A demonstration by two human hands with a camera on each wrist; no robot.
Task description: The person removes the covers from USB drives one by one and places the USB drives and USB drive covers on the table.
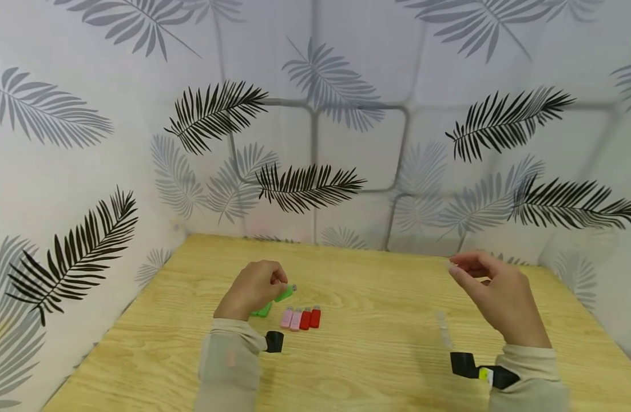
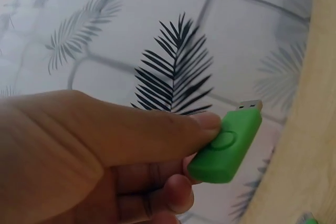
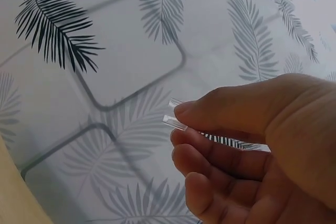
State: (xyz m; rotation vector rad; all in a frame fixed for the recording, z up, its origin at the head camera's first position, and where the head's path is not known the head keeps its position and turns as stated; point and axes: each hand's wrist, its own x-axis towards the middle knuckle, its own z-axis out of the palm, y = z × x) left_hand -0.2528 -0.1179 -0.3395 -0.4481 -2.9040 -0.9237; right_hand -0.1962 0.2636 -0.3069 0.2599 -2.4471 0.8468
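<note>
Between thumb and fingers, my left hand [image 1: 253,289] pinches a green USB flash drive [image 2: 233,145]. Its metal plug is bare and points away from the hand. My right hand [image 1: 506,300], raised over the right side of the table, pinches a small clear plastic cap [image 3: 175,123] by one end, and the thumb hides part of it. Below the left hand lie more green flash drives [image 1: 264,309], partly covered by the hand. Right beside them are two pink flash drives [image 1: 286,318] and two red flash drives [image 1: 316,317] in a row.
Several clear pieces [image 1: 444,331] lie in a line on the wooden table [image 1: 366,355], left of the right forearm. A leaf-patterned curtain [image 1: 346,143] rises behind the table and along its sides. Both wrists wear black camera mounts.
</note>
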